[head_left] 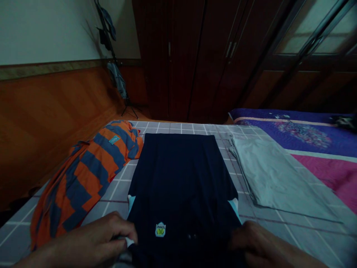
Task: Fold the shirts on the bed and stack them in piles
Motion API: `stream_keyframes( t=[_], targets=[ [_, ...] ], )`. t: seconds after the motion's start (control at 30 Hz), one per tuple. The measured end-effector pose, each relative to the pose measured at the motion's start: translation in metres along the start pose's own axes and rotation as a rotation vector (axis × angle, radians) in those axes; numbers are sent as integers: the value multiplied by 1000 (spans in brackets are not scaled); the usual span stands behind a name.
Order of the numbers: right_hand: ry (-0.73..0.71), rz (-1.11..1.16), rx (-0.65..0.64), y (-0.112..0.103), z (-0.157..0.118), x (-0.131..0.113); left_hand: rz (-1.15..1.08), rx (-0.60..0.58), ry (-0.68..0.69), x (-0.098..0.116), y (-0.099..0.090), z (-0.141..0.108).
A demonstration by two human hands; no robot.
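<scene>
A dark navy shirt (181,171) lies flat on the bed in front of me, with light-blue patches at both sides and a small tennis badge near its lower left. My left hand (108,236) is closed on the shirt's near left edge, thumb against fingers, pinching a bit of white and dark cloth. At the near right edge my right hand (256,242) is closed on the same shirt; its fingertips are dim and partly lost against the dark fabric. The shirt's nearest part runs out of the bottom of the view.
An orange and blue striped garment (92,167) is heaped on the left. A folded pale grey cloth (279,175) lies on the right. The checked bedsheet (192,128) spans beneath them. Beyond stand a purple-covered bed (306,130), a dark wardrobe (189,56) and a clothes stand (111,52).
</scene>
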State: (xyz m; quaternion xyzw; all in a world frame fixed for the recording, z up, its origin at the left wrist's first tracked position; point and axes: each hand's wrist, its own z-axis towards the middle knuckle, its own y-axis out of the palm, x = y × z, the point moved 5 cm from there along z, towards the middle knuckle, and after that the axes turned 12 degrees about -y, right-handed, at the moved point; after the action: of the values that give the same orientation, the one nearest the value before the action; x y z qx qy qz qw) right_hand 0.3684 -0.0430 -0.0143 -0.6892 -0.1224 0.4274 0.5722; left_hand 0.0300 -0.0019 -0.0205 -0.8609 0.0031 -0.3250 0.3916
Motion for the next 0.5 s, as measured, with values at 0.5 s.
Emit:
stream_keyframes(
  t=[0.5],
  targets=[
    [372,777,102,-77,176,204,-838,62,-100,-58,-156,196]
  ],
)
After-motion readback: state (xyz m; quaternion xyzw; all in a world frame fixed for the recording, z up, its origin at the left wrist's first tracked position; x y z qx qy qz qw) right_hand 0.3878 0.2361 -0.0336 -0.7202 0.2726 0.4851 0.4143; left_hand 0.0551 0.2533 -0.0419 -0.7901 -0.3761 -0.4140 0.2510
